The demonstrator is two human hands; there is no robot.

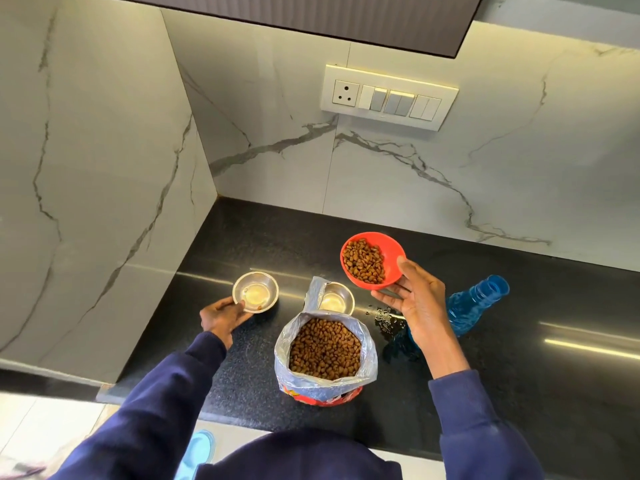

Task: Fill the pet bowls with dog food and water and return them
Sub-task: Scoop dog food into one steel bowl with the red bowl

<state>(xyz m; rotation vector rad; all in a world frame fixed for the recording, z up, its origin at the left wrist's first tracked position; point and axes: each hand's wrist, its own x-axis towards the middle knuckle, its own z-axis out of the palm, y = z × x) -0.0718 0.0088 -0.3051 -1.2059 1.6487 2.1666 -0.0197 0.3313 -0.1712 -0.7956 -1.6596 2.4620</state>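
My right hand (417,299) holds a red bowl (393,252) partly filled with brown kibble, lifted above the counter, thumb on its rim and fingers under it. My left hand (221,315) grips the near rim of a small steel bowl (255,292) that stands on the black counter (263,237), with one or two kibble pieces in it. A second steel bowl (335,299) sits behind the open silver dog food bag (325,351), which is full of kibble. A blue water bottle (474,303) lies on the counter, partly hidden by my right hand.
Water drops (382,315) are spilled on the counter between the bag and the bottle. Marble walls close the corner at the left and back, with a switch panel (388,97) on the back wall. A dark cabinet hangs overhead.
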